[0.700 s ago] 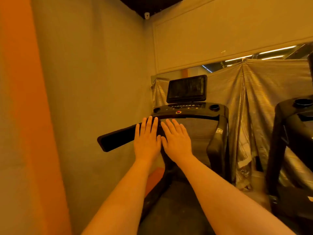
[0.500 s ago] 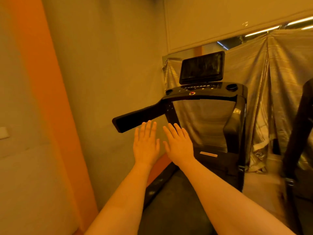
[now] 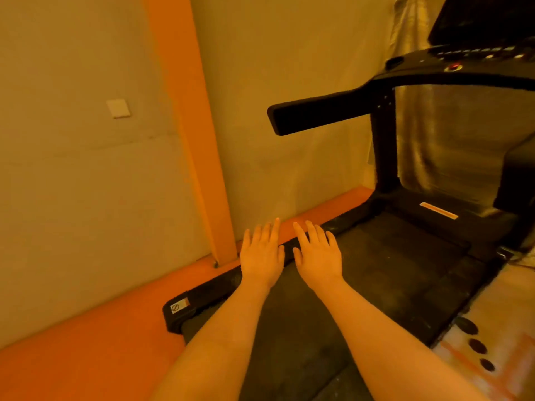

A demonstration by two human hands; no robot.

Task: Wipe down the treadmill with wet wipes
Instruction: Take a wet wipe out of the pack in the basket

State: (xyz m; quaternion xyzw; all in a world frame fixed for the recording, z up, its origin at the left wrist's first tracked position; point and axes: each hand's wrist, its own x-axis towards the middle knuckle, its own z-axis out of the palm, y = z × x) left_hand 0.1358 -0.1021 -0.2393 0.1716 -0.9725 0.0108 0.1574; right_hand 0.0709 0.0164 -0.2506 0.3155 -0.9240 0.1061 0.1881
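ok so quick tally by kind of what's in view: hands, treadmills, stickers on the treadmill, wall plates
bare hands: 2, left hand and right hand, both flat and holding nothing
black treadmill: 1
rectangular stickers on it: 2, rear-corner sticker and front sticker
pale square wall plate: 1
total: 6

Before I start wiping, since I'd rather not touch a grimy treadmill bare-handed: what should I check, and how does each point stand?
1. Wipe in hand: not ok. The left hand and right hand are flat and hold nothing.
2. Wipes pack within view: not ok, none shows.
3. Hands placed over the side rail: ok. Whether they touch it, cannot tell.
4. Belt stopped: cannot tell.
5. Handrail free of anything lying on it: ok.
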